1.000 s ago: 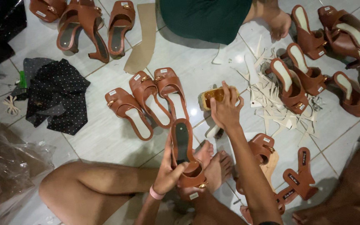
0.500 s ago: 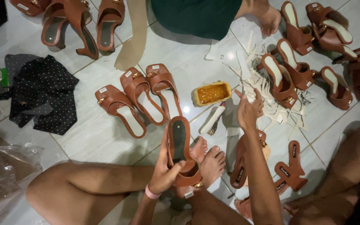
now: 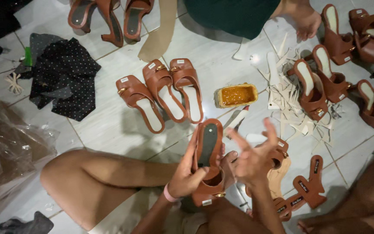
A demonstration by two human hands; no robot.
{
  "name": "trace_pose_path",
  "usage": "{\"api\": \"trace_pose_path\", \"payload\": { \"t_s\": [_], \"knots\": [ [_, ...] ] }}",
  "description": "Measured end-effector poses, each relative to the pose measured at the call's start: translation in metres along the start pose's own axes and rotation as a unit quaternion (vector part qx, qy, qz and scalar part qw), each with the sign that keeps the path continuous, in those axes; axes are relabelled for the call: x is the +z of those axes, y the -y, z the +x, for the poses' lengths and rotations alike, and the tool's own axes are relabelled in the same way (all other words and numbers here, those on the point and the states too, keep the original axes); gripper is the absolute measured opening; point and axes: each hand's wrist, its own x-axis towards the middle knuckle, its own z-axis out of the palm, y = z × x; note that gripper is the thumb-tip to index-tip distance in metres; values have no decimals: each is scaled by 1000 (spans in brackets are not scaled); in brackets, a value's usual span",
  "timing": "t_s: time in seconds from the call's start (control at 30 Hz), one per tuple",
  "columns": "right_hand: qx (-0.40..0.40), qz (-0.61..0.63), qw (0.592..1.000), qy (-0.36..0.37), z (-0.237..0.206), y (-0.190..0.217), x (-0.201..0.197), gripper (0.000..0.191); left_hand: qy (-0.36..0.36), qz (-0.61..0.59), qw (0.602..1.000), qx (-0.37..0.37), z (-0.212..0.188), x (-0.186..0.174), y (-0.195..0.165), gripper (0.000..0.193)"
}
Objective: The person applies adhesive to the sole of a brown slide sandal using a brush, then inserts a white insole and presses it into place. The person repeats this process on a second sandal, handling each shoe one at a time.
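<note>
My left hand point(image 3: 186, 177) grips a brown sandal point(image 3: 207, 149) from the left side, with its dark insole facing up, just above my lap. My right hand point(image 3: 253, 157) hovers beside the sandal on its right, fingers spread and holding nothing that I can see. A small yellow tub of amber glue point(image 3: 236, 95) sits on the white tile floor beyond the sandal. A pale stick point(image 3: 237, 119) lies between the tub and the sandal.
Three brown sandals point(image 3: 161, 93) lie in a row on the tiles. More sandals point(image 3: 325, 80) and pale offcuts point(image 3: 287, 102) lie at right. Brown insoles point(image 3: 307, 186) rest by my right leg. A spotted black cloth point(image 3: 63, 73) and clear plastic bag point(image 3: 9, 147) are at left. Another person's foot point(image 3: 304, 19) is at top.
My right hand has drawn back from the glue tub to a spot beside the sandal. The left hand has lifted the sandal a little and keeps hold of it.
</note>
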Motion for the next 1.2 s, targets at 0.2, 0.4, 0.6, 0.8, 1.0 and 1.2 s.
{"api": "trace_pose_path", "payload": {
  "t_s": [0.2, 0.4, 0.6, 0.8, 1.0, 1.2],
  "knots": [
    [26, 14, 999, 28, 19, 42, -8, 44, 4, 58, 996, 60, -12, 3, -5, 94],
    [11, 15, 999, 45, 23, 45, -5, 50, 4, 75, 995, 69, -12, 3, -11, 94],
    [31, 15, 995, 97, 22, 47, -7, 50, 5, 93, 995, 31, -11, 2, -15, 94],
    [-13, -13, 997, 71, 19, 41, -6, 48, 10, 98, 993, 67, -11, 2, -15, 95],
    [-4, -81, 995, 54, 19, 34, -7, 51, 12, 85, 995, 47, -12, 3, -17, 94],
    [12, -104, 993, 60, 16, 32, -14, 52, 6, 95, 994, 45, -13, 3, -19, 95]
  ]
}}
